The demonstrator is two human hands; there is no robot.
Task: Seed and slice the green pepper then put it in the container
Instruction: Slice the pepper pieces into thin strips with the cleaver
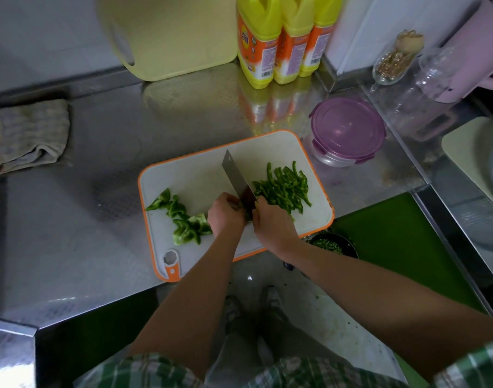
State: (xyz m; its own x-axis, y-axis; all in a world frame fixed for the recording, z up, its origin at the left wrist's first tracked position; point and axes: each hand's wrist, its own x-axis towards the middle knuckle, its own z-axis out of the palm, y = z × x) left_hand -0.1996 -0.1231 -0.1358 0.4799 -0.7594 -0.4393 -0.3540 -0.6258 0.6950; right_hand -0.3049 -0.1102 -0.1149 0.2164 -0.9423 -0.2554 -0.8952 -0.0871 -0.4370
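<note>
Board (195,180) sits at the counter (71,233) edge, open steel to its left. Right hand (270,219) clamps the cleaver (235,175); left hand (225,215) curls by the blade, can't tell on what. Pepper strips (281,189) on the right of the board, chunks (183,219) on the left; container (347,130) lidded.

— Dim, isn't it?
— Mostly. Everything toward 6 o'clock sinks into shadow; the brightest thing is the row of yellow bottles (281,37) at 12 o'clock.
— Any glare?
— Their reflection smears across the steel bench (85,219). The wide lens bows the edges, and the corners go soft.
</note>
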